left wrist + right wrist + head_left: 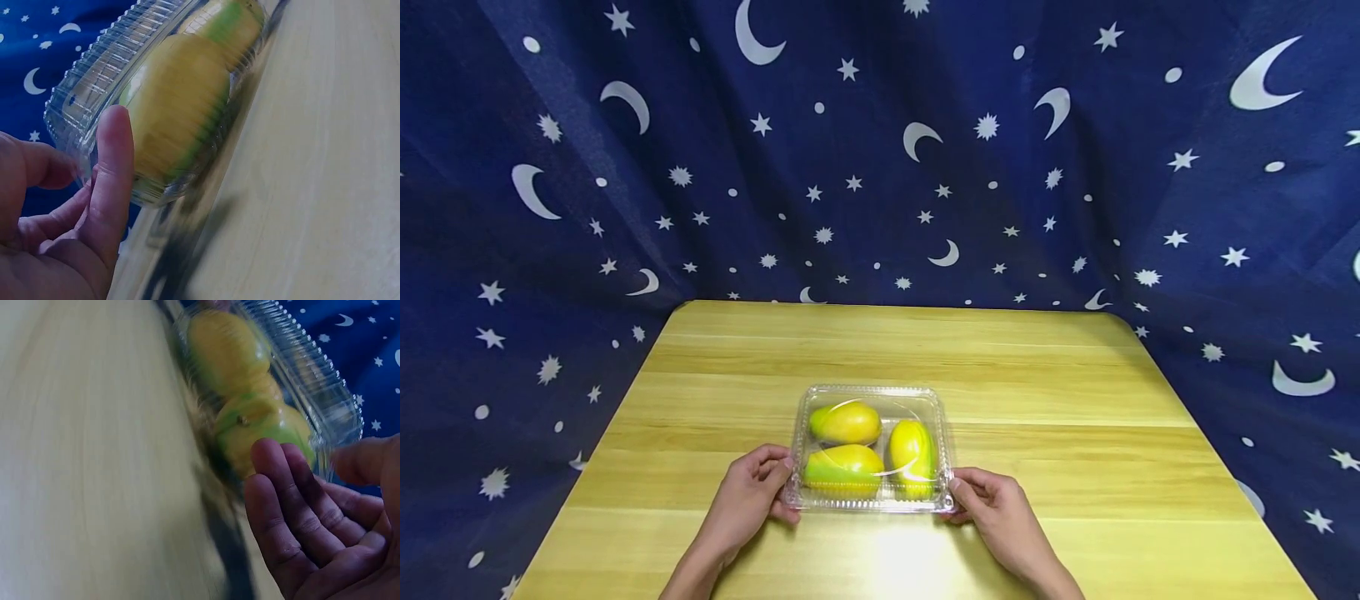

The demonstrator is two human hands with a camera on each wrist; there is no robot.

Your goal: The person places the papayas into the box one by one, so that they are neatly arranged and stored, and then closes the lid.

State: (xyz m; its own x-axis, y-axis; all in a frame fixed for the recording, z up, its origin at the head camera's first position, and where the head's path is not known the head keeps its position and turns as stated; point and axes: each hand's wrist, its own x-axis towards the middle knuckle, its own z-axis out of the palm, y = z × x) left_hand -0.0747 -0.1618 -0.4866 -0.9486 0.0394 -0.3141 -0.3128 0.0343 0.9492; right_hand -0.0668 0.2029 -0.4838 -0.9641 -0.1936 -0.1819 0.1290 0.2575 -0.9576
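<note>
A clear plastic clamshell box (871, 505) with its lid down sits at the near middle of the table in the head view. Inside lie three yellow-green mangoes: one at the back left (847, 423), one at the front left (844, 471) and one upright along the right side (912, 458). My left hand (751, 498) pinches the box's left edge near the front corner. On the opposite side, my right hand (996, 512) pinches the right edge, thumb above and fingers lower. Whether the box's bottom touches the table I cannot tell.
The box is over a light wood-grain table (737, 367) with rounded far corners. Behind it and along both sides hangs a dark blue curtain (880, 150) printed with white moons and stars.
</note>
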